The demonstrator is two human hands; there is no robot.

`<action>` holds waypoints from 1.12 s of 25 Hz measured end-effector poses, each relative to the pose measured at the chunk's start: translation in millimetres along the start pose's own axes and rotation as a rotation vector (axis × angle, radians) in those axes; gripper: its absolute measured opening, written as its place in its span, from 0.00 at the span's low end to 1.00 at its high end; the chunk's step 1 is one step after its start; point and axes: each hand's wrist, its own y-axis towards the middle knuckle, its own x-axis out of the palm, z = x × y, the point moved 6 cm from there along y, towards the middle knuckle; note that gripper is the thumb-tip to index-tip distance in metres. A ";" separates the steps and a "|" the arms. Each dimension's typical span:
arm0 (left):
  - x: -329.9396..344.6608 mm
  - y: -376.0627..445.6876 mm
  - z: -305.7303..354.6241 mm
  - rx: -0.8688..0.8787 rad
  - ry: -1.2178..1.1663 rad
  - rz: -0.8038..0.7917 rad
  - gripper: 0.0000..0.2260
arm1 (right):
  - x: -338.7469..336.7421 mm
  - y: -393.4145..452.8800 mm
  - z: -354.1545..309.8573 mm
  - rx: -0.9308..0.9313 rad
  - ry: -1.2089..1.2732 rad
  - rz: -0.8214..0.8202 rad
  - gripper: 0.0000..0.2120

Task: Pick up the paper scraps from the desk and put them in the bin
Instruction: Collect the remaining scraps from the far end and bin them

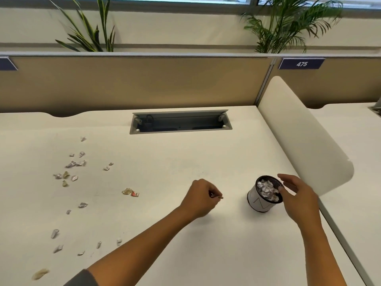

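Head view, nearest first, placing everything against the bin (pixel 266 194): a small white cup-shaped container with a dark rim, standing upright on the desk (pixel 206 254) and filled with crumpled paper. The left hand (pixel 201 198) sits just left of the bin, apart from it, its fingers curled and pinching a small scrap (pixel 217 196) between thumb and fingertips above the desktop. The right hand (pixel 296 195) hovers at the bin's right side, fingers loosely spread and relaxed, holding nothing; its fingertips lie over the rim, though whether they touch it cannot be told. Well left of the bin, loose paper scraps (pixel 70 176) lie scattered across the desk from the near edge toward the back, with a tan and red pair (pixel 131 192) lying closest to the left hand. Behind the bin, an open cable tray (pixel 181 122) is set into the desktop. Right of the bin stands a rounded white divider (pixel 299 131), and beyond it a tan partition (pixel 134 83) bearing a label reading 475 (pixel 301 64).
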 end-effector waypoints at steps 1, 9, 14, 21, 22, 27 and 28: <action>10.4 5.6 12.9 0.023 -0.007 -0.027 0.04 | -3.1 -1.3 1.7 -0.006 0.019 0.016 0.15; 77.0 51.9 99.1 0.146 0.029 -0.129 0.09 | 0.9 -6.4 12.6 -0.013 0.134 -0.001 0.15; 81.8 61.9 107.4 0.170 -0.064 -0.159 0.18 | -1.1 -2.3 17.6 0.009 0.153 -0.027 0.13; 56.7 50.2 78.0 0.131 -0.188 -0.090 0.20 | 25.6 -1.2 6.5 -0.084 0.016 -0.105 0.13; 51.9 47.9 73.4 0.132 -0.189 -0.077 0.19 | 30.1 0.0 4.1 -0.101 -0.034 -0.105 0.11; 28.0 35.0 44.6 0.104 -0.146 -0.015 0.14 | 37.0 11.8 -0.7 -0.091 -0.317 -0.006 0.06; 25.4 33.2 39.8 0.092 -0.140 -0.011 0.14 | 35.0 13.8 1.5 -0.059 -0.359 0.006 0.06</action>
